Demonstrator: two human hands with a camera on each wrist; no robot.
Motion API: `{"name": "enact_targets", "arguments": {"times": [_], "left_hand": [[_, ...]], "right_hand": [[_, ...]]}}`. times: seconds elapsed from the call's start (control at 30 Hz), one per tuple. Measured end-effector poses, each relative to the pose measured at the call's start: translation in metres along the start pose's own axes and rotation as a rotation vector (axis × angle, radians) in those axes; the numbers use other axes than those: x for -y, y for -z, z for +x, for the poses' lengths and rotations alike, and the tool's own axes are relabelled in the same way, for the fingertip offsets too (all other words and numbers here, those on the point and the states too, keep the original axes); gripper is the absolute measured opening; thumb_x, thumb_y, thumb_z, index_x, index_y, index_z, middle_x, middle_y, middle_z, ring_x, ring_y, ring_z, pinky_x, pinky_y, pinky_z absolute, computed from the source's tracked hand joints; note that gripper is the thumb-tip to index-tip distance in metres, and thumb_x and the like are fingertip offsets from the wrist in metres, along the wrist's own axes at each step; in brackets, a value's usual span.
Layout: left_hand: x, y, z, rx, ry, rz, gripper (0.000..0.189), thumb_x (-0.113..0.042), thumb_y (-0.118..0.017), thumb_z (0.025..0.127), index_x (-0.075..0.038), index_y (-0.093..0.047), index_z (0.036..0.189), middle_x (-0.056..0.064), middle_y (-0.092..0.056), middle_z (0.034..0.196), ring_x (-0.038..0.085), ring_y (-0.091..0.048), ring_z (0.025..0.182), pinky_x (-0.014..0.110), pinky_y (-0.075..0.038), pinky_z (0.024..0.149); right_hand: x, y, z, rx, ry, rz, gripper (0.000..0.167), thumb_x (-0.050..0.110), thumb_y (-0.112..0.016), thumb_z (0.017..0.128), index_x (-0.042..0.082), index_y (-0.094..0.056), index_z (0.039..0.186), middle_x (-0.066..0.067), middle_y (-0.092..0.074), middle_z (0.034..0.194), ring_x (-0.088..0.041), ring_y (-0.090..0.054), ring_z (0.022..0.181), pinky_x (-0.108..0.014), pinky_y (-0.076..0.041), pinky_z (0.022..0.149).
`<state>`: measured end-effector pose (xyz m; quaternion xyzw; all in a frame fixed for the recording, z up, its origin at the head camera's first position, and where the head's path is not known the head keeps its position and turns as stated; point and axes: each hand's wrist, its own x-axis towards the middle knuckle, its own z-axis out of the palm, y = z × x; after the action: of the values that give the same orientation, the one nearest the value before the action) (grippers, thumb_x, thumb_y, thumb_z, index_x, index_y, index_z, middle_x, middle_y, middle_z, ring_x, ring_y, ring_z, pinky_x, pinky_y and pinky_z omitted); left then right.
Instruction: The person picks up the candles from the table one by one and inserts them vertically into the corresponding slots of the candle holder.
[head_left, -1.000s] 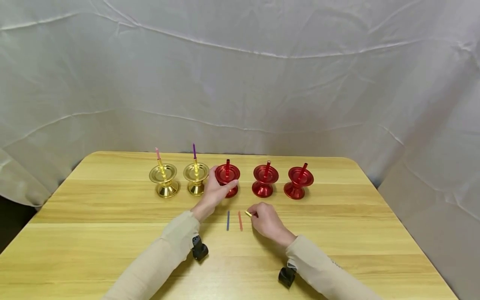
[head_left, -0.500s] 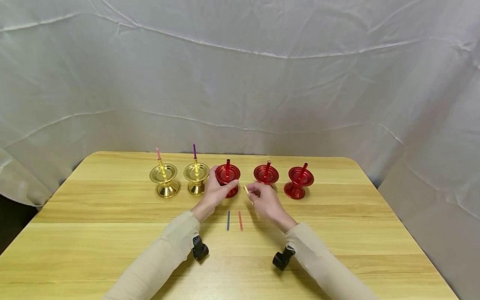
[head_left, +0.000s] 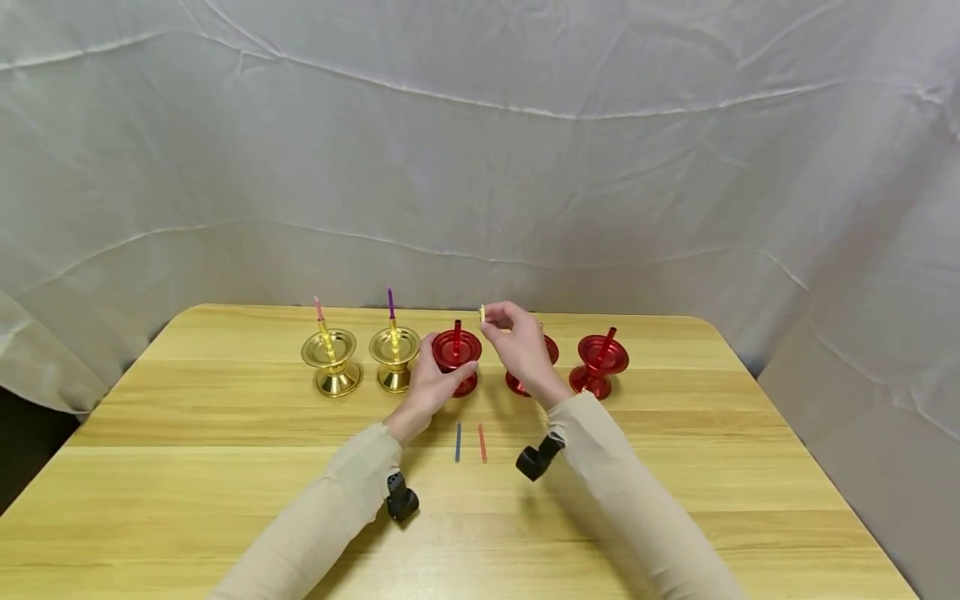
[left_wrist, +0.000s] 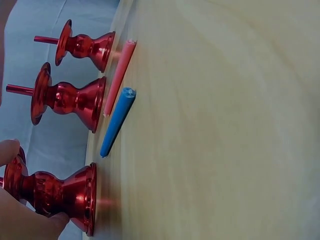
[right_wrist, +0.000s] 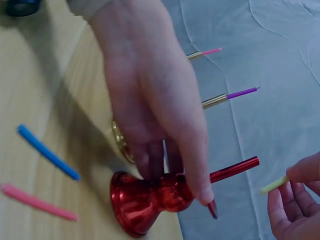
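Note:
My left hand [head_left: 427, 392] grips a red metal candle holder [head_left: 466, 386] from its left side, thumb and fingers around its waist under the dish. It stands upright on the table with a bare tube rising from its middle. Up and to the right of that tube, my right hand [head_left: 519, 343] pinches a short pale yellow candle [right_wrist: 273, 185] between thumb and fingertips. In the right wrist view the candle's free end points toward the tube's top, with a gap between them. A blue candle [head_left: 458, 442] and a pinkish-red candle [head_left: 482, 443] lie side by side nearer to me.
Left of my hands stand two gold candle holders [head_left: 337, 382], one bearing a pink candle [head_left: 318, 308], the other a purple candle [head_left: 391, 303]. Two more red holders [head_left: 591, 383] stand to the right, one partly behind my right hand. A pale curtain [head_left: 480, 167] hangs behind the table.
My right hand has lifted the yellow candle from near the tabletop, up and away from me, and turned it upright beside the red holder's tube. My left hand keeps its grip.

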<state>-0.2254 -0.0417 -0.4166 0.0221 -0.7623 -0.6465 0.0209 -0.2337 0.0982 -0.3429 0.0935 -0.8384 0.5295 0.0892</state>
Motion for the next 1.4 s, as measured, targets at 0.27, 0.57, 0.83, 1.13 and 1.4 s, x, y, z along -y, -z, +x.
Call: {"name": "enact_targets", "arguments": {"times": [0.27, 0.57, 0.83, 1.13, 1.4], "left_hand": [[0.000, 0.000, 0.000, 0.002, -0.006, 0.007, 0.078, -0.013, -0.075, 0.084, 0.000, -0.028, 0.145, 0.022, -0.044, 0.139, 0.034, -0.043, 0.129, 0.045, -0.035, 0.107], [0.001, 0.001, 0.000, 0.016, -0.016, -0.008, 0.075, -0.012, -0.074, 0.084, 0.000, -0.030, 0.143, 0.021, -0.045, 0.138, 0.034, -0.044, 0.128, 0.045, -0.036, 0.107], [0.001, 0.000, 0.001, 0.011, -0.021, -0.011, 0.073, -0.013, -0.074, 0.084, -0.001, -0.031, 0.142, 0.020, -0.045, 0.138, 0.033, -0.043, 0.128, 0.046, -0.036, 0.107], [0.000, 0.000, 0.001, 0.020, -0.009, 0.003, 0.072, -0.012, -0.074, 0.085, -0.002, -0.031, 0.142, 0.018, -0.045, 0.138, 0.032, -0.043, 0.128, 0.045, -0.036, 0.107], [0.000, 0.000, 0.002, 0.009, -0.011, 0.011, 0.074, -0.012, -0.075, 0.084, -0.002, -0.031, 0.143, 0.019, -0.046, 0.138, 0.031, -0.044, 0.127, 0.044, -0.036, 0.107]], "right_hand": [[0.012, -0.009, 0.017, 0.027, 0.013, 0.053, 0.021, 0.004, -0.063, 0.093, -0.002, -0.064, 0.113, -0.013, -0.066, 0.105, -0.025, -0.061, 0.101, -0.036, -0.050, 0.090], [0.017, -0.018, 0.026, 0.039, -0.016, 0.093, 0.023, 0.002, -0.060, 0.094, -0.003, -0.063, 0.116, -0.015, -0.064, 0.109, -0.026, -0.060, 0.104, -0.035, -0.050, 0.091], [0.018, -0.020, 0.028, 0.026, -0.039, 0.135, 0.022, 0.002, -0.060, 0.094, -0.002, -0.063, 0.116, -0.014, -0.064, 0.108, -0.026, -0.059, 0.102, -0.035, -0.050, 0.090], [0.015, -0.025, 0.029, 0.086, -0.110, 0.102, 0.022, 0.002, -0.059, 0.095, -0.001, -0.064, 0.117, -0.012, -0.064, 0.108, -0.024, -0.058, 0.102, -0.034, -0.050, 0.090], [0.009, -0.026, 0.029, 0.111, -0.126, 0.034, 0.019, 0.004, -0.062, 0.093, 0.001, -0.066, 0.112, -0.011, -0.065, 0.105, -0.024, -0.059, 0.100, -0.034, -0.050, 0.091]]}}
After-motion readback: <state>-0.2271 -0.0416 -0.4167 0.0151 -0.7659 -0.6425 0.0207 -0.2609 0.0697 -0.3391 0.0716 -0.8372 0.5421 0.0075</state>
